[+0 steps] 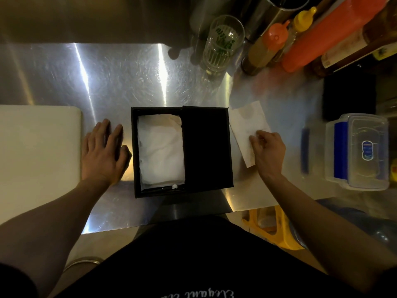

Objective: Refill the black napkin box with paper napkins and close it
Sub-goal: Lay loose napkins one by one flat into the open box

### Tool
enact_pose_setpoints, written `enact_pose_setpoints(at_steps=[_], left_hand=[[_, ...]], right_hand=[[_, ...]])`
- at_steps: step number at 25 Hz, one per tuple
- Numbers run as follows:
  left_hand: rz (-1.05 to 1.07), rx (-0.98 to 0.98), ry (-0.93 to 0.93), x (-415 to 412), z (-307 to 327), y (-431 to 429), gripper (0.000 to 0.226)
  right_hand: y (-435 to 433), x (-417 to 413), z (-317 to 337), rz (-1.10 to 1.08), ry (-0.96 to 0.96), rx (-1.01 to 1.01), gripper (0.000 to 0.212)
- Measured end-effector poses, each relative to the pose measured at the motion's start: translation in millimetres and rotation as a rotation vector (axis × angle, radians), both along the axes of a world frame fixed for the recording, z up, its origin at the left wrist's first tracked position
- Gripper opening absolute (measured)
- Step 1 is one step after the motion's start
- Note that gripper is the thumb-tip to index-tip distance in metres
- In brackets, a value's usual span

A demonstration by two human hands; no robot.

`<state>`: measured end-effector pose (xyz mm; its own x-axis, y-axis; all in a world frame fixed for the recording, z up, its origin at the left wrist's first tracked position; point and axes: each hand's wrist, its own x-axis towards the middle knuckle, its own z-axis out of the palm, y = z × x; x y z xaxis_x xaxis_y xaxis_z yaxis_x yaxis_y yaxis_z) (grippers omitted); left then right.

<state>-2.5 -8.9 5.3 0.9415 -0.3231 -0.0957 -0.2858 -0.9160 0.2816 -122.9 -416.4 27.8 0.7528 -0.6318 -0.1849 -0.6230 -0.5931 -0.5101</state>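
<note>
Left to right across the steel counter [111,82].

Left hand [103,153]: flat, palm down, fingers straight, holding nothing. It lies between the white board [38,147] and the black napkin box [135,151]. My thumb is just beside the box's left wall; I cannot tell if it touches.

Box: centre of the counter, in front of me. The left half is uncovered and shows a stack of napkins [161,151] with a rumpled top sheet. The lid [207,147] covers the right half.

Right hand [268,151]: fingers curled, pinching the near part of one loose napkin [247,123] that lies just right of the box.

Risks, as I judge them:
- Nothing braces the box, so pushing the lid may slide the whole box instead.
- The sheet is thin and held at one end, so it may fold or snag on the lid's edge going in.
- A rumpled stack may sit too high and jam the lid.
- The white scrap [174,186] at the near rim could foul the closure.
</note>
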Motion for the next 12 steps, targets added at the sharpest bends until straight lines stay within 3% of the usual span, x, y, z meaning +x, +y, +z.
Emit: enact_pose_setpoints(at_steps=[12], left_hand=[[-0.02,-0.012,-0.022,-1.0,-0.4,1.1,0.059]], right_hand=[[-0.4,3.2,2.7,0.003,0.025,-0.039,0.02]])
